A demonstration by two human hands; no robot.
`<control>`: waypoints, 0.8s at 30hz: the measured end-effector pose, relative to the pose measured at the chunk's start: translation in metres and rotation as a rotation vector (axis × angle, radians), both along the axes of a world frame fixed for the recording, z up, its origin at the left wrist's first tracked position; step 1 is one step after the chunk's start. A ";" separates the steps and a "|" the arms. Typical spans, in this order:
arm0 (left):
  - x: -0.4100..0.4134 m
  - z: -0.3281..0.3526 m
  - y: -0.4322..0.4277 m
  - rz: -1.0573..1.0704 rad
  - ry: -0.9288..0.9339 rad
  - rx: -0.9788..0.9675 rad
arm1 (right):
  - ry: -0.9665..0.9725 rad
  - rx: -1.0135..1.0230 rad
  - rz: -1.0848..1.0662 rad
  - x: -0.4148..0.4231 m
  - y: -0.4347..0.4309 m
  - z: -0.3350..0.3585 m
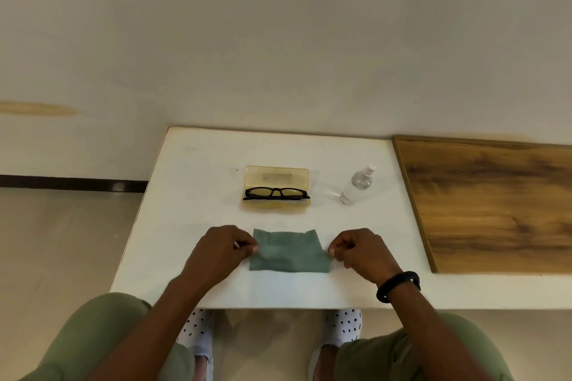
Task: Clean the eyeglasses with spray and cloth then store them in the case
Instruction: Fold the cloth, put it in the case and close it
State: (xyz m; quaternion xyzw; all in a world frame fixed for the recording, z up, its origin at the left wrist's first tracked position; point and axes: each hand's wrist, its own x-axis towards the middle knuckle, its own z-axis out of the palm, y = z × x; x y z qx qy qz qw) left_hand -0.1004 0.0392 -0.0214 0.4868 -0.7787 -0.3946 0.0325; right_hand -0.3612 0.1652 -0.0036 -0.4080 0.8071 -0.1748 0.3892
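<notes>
A green cleaning cloth (289, 252) lies flat on the white table (192, 182) near its front edge. My left hand (223, 249) pinches the cloth's left edge and my right hand (360, 252) pinches its right edge. Beyond the cloth, black-framed eyeglasses (276, 193) rest folded in an open translucent yellow case (276, 176). A small clear spray bottle (357, 185) with a white nozzle stands to the right of the case.
A brown wooden board (495, 204) covers the table's right part. A pale wall rises right behind the table. The table's left edge drops to the floor. My knees and spotted shoes show below the front edge.
</notes>
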 end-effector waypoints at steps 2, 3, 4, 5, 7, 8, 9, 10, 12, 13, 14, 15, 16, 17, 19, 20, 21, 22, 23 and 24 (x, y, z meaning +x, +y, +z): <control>-0.004 -0.002 -0.008 0.025 0.013 0.004 | 0.017 -0.035 -0.044 -0.001 -0.006 -0.003; -0.006 -0.003 -0.011 0.037 0.013 0.006 | 0.023 -0.051 -0.060 -0.001 -0.009 -0.004; -0.006 -0.005 -0.013 0.048 0.011 0.008 | 0.025 -0.063 -0.075 -0.001 -0.011 -0.005; -0.007 -0.006 -0.014 0.058 0.009 0.009 | 0.025 -0.074 -0.087 -0.002 -0.013 -0.006; -0.006 -0.009 -0.016 0.071 0.009 0.011 | 0.021 -0.096 -0.110 -0.002 -0.017 -0.009; -0.007 -0.009 -0.017 0.074 0.011 0.008 | 0.023 -0.105 -0.120 -0.003 -0.019 -0.009; -0.007 -0.009 -0.017 0.074 0.011 0.005 | 0.029 -0.111 -0.127 -0.003 -0.020 -0.010; -0.008 -0.009 -0.017 0.070 0.010 0.000 | 0.037 -0.114 -0.132 -0.002 -0.021 -0.012; -0.010 -0.009 -0.018 0.063 0.014 -0.005 | 0.048 -0.116 -0.140 -0.002 -0.023 -0.013; -0.012 -0.009 -0.018 0.062 0.018 -0.006 | 0.049 -0.117 -0.144 -0.001 -0.024 -0.014; -0.012 -0.009 -0.018 0.060 0.019 -0.007 | 0.050 -0.118 -0.147 -0.001 -0.024 -0.015; -0.013 -0.009 -0.018 0.060 0.019 -0.010 | 0.053 -0.117 -0.147 -0.001 -0.025 -0.016; -0.013 -0.009 -0.019 0.060 0.019 -0.013 | 0.058 -0.115 -0.146 0.000 -0.025 -0.017; -0.014 -0.010 -0.019 0.061 0.018 -0.017 | 0.063 -0.114 -0.146 0.000 -0.026 -0.018; -0.016 -0.010 -0.019 0.056 0.015 -0.029 | 0.070 -0.119 -0.154 0.001 -0.026 -0.021; -0.017 -0.010 -0.019 0.054 0.013 -0.036 | 0.073 -0.121 -0.159 0.001 -0.026 -0.022; -0.017 -0.011 -0.019 0.054 0.010 -0.041 | 0.076 -0.124 -0.164 0.001 -0.027 -0.022; -0.018 -0.011 -0.019 0.052 0.006 -0.046 | 0.079 -0.127 -0.166 0.000 -0.027 -0.023; -0.018 -0.011 -0.019 0.051 0.001 -0.049 | 0.081 -0.127 -0.169 0.000 -0.027 -0.023; -0.018 -0.011 -0.018 0.052 -0.001 -0.051 | 0.081 -0.129 -0.171 0.000 -0.027 -0.023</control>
